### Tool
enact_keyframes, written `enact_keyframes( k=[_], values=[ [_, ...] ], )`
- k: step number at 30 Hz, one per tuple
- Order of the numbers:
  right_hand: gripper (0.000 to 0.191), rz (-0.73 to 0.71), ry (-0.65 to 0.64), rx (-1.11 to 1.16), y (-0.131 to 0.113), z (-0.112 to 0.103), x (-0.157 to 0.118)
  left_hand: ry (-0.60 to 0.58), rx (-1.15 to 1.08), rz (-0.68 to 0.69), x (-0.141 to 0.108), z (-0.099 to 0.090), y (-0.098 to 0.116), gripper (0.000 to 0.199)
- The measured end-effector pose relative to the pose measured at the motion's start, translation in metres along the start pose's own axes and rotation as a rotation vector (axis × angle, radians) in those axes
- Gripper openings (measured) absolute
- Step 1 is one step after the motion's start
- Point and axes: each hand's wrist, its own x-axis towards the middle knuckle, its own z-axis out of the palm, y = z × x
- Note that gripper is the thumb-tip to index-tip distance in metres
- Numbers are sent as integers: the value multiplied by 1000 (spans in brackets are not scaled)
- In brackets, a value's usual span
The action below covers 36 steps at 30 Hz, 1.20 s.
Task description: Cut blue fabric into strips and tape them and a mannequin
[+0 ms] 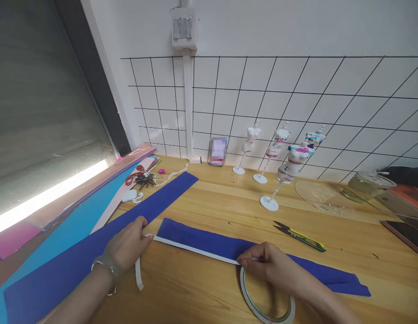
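Note:
A strip of blue fabric lies across the wooden table, with white tape stretched along its near edge. My left hand is closed on the tape just past the strip's left end, and a loose tail of tape hangs below it. Farther right, my right hand pinches the tape against the fabric edge. From there the tape runs down to its roll, which stands partly hidden beneath that hand. A second, longer blue strip passes under or behind my left hand.
Yellow-green thread snips lie right of the fabric. Several small white dress forms stand behind, beside a propped phone. Keys, white earphones and coloured sheets lie left. A glass teapot stands at right.

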Motion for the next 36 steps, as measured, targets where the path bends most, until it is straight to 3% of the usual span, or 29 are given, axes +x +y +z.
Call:
enact_keyframes(
  k=[4,7,9,13,22,29,36],
  values=[
    [46,-9,17,-42,0,1,0,192,203,150,-22,-1,15,37],
    [45,-28,19,-44,0,1,0,301,376,428,-37,16,14,51],
    [44,-39,25,-35,0,0,0,299,408,522,-42,32,7,57],
    [43,-38,25,-20,1,0,-2,224,501,418,-38,53,-5,56],
    [38,-7,83,138,8,-10,-5,106,625,442,-39,50,12,57],
    [43,0,110,157,10,-13,-13,164,549,499,-42,53,13,44],
    [46,17,104,120,6,-10,-18,184,371,479,-43,56,14,51]
  ],
)
